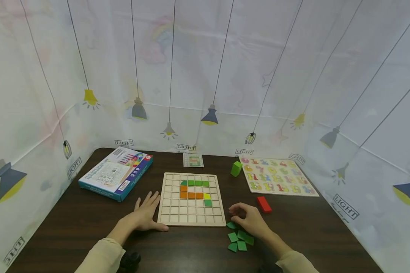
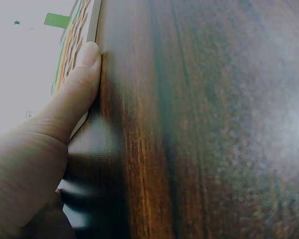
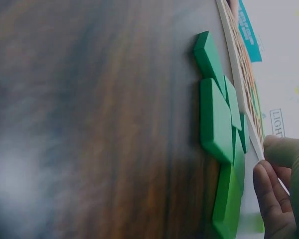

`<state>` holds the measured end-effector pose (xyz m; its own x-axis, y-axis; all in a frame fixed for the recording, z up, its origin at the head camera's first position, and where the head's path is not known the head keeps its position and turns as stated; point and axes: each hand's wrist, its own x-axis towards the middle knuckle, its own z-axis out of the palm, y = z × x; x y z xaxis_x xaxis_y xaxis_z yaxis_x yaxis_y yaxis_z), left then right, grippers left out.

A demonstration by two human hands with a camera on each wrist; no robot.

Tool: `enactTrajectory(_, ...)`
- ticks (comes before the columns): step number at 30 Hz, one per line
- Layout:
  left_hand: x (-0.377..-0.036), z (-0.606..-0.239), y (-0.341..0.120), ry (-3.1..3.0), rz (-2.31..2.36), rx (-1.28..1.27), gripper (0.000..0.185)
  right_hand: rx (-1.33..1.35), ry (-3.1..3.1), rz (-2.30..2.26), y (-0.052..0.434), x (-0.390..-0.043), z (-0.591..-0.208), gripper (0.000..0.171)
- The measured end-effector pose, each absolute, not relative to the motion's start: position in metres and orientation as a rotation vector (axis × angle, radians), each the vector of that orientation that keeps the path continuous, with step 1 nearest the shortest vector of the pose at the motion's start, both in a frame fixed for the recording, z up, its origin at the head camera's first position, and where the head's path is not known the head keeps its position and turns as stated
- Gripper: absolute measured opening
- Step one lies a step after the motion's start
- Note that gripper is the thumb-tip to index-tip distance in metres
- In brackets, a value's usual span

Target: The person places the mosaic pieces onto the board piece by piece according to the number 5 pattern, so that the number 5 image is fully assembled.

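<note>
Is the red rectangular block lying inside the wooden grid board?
No, the red rectangular block lies on the dark table, right of the wooden grid board.

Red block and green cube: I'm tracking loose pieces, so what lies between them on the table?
Nothing: in the head view, only bare dark table separates the red block from the green cube.
</note>
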<state>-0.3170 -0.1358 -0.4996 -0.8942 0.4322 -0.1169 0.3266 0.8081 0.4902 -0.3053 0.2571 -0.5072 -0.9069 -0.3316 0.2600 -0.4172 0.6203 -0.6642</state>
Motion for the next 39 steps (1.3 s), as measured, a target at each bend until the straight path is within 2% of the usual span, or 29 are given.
enactTrajectory(6,-0.321,-0.508,-0.138,2.765,0.689,0.593,0.123,0.604,-2.772,1.197,0.266,-0.297,-0.507,0.023)
enactTrajectory(15,-0.317,-0.500,-0.136,2.780,0.678,0.578,0.117,0.612,-2.799,1.227,0.278,-0.283,-0.510,0.022)
enactTrajectory(29,-0.319,-0.502,-0.137,2.764,0.700,0.596,0.120,0.627,-2.760,1.289,0.283,-0.262,-0.508,0.024)
enactTrajectory(39,-0.317,-0.499,-0.136,2.763,0.679,0.583,0.118,0.670,-2.804,1.184,0.278,-0.263,-0.507,0.022)
